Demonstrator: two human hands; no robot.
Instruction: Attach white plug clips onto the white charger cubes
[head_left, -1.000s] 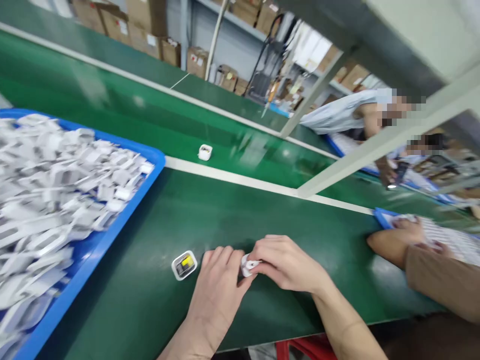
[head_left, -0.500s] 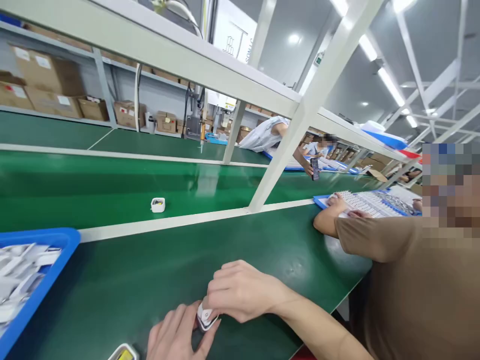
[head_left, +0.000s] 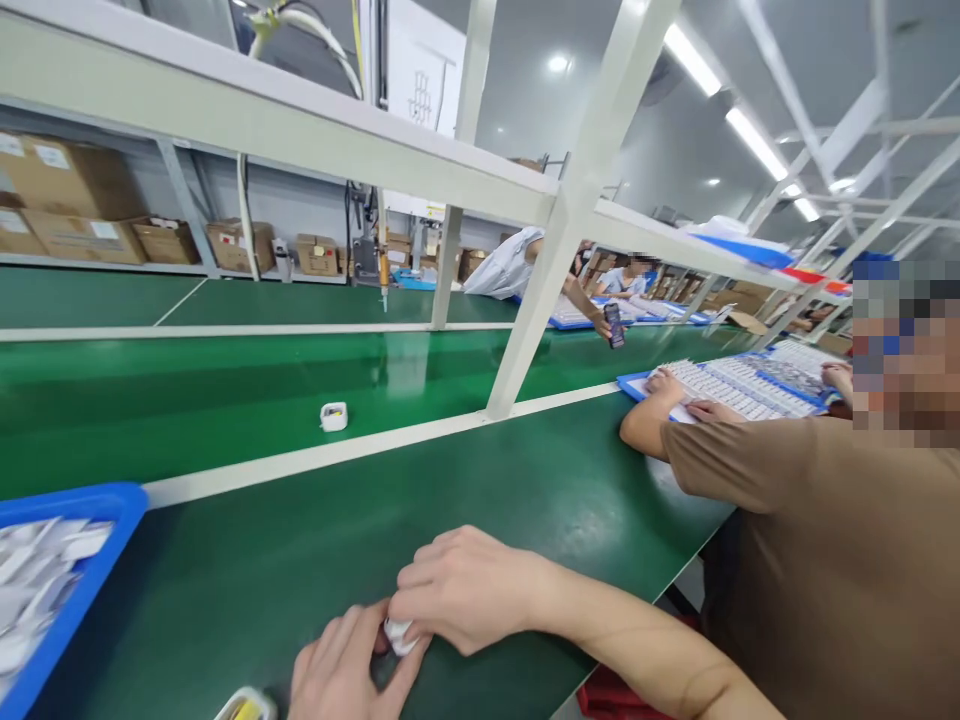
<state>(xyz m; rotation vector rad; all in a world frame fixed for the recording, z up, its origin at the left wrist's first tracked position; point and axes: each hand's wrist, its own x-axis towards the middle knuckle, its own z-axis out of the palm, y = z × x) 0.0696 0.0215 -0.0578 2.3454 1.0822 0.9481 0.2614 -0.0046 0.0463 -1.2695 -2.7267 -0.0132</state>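
- Workpiece: small white part, right of blue tray, low on green bench near its front edge; mostly covered by fingers, shape hard to tell.
- Right hand: clenched over white part from above, fingers curled down onto it, gripping.
- Left hand: closed on same part from below, fingertips and thumb touching it; palm cut off at bottom edge of view.
- Both hands touching each other at white part, well right of blue tray.
- Blue tray: at left edge of view, only a corner showing, loaded with loose white pieces.
- White shell with yellow inside: between blue tray and left hand, just beside left hand, half cut off at bottom.
- Pale strip: just beyond blue tray, running along far edge of green bench.
- Belt: beyond blue tray, past pale strip; one white cube lying on it, well apart from both hands.
- White post: right of and beyond blue tray, slanting up from pale strip.
- Co-worker: far right of blue tray, brown sleeve, forearm on green bench, hand resting on second tray with white parts in rows.
- Cardboard boxes: on shelving far beyond blue tray, behind belt.
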